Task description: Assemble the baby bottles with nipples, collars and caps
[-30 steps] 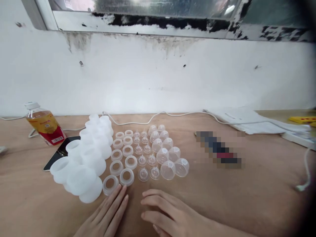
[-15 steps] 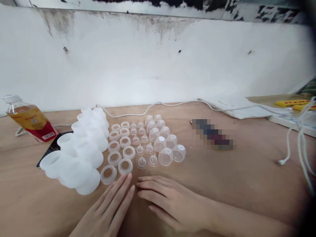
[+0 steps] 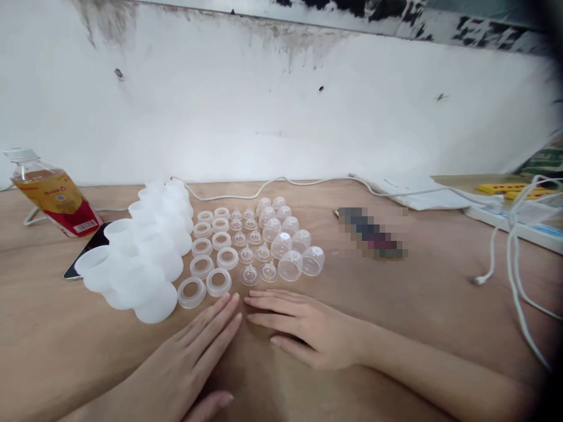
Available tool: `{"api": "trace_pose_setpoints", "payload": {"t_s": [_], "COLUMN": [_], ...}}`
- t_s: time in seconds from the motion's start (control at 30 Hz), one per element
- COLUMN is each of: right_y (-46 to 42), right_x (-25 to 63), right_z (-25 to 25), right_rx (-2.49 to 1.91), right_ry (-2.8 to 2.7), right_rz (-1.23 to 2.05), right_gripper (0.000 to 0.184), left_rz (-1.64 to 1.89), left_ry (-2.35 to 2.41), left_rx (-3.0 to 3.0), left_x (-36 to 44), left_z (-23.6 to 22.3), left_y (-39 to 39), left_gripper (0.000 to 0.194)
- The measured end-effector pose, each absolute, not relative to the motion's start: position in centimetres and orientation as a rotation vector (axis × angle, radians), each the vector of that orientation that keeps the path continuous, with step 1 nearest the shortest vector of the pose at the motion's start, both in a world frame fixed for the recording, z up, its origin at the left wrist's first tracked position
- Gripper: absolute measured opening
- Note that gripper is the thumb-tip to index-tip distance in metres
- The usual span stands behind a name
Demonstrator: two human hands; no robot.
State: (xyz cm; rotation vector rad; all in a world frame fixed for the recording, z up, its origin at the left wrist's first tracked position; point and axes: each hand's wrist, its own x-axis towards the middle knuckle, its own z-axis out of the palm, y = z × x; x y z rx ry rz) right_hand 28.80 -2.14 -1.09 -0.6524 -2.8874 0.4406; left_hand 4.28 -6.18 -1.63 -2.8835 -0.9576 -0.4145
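Observation:
My left hand lies flat on the wooden table, fingers stretched, just in front of two rows of translucent screw rings. Opposite it, my right hand rests palm down with its fingers extended and holds nothing. Clear bottle nipples stand upright in two rows beyond the fingertips. To their right are two rows of clear domed caps. Several frosted white bottles are grouped left of the rings, some overlapping others in view.
A drink bottle with a red and yellow label stands far left, near a dark flat device. A blurred-out flat object lies right of the caps. White cables, a power strip and a white bag are at the right.
The view has tilted and shifted slightly, so the table items appear higher. More of my left hand shows, including its thumb. Both hands stay flat on the table.

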Motion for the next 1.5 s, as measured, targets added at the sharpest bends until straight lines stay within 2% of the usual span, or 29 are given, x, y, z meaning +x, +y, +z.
{"api": "trace_pose_setpoints", "payload": {"t_s": [0.2, 0.43, 0.63, 0.8, 0.97, 1.03, 1.1, 1.2, 1.33, 1.5], "right_y": [-2.1, -2.0, -2.1, -2.5, -2.1, -1.7, -1.2, -0.7, 0.0, 0.5], "right_x": [29.8, 29.9, 30.0, 29.3, 27.1, 26.2, 25.5, 25.1, 25.0, 24.9], "right_z": [-0.5, -0.7, -0.7, -1.7, -2.8, -3.0, -2.9, -2.5, -2.3, -2.4], "right_rx": [-0.702, -0.705, -0.686, -0.721, -0.97, -1.145, -1.273, -1.339, -1.355, -1.28], "right_ry": [-3.009, -2.931, -2.977, -2.767, -2.626, -2.482, -2.325, -2.219, -2.17, -2.131], "right_rz": [0.486, 0.539, 0.408, 0.278, 0.261, 0.392, 0.531, 0.635, 0.651, 0.586], "right_gripper": [0.052, 0.048, 0.047, 0.03, 0.022, 0.028, 0.044, 0.053, 0.04, 0.024], "left_rz": [-0.362, -0.323, -0.23, -0.104, -0.227, -0.332, -0.439, -0.497, -0.454, -0.466], "left_ry": [-0.813, -0.792, -0.856, -0.961, -0.986, -1.01, -1.046, -1.102, -1.136, -1.035], "left_rx": [-3.012, -2.937, -3.069, -3.173, -3.161, -3.061, -2.892, -2.672, -2.599, -2.629], "left_x": [3.7, 3.8, 3.4, 3.6, 3.3, 3.4, 3.8, 4.7, 5.8, 6.3], "left_z": [-0.3, -0.4, -0.6, -0.4, -1.5, -2.0, -2.4, -2.7, -2.5, -2.1], "left_y": [-5.5, -5.1, -5.2, -5.3, -5.4, -5.4, -5.5, -5.4, -5.3, -5.1], "left_gripper": [0.073, 0.074, 0.072, 0.066, 0.064, 0.056, 0.051, 0.054, 0.058, 0.045]}}
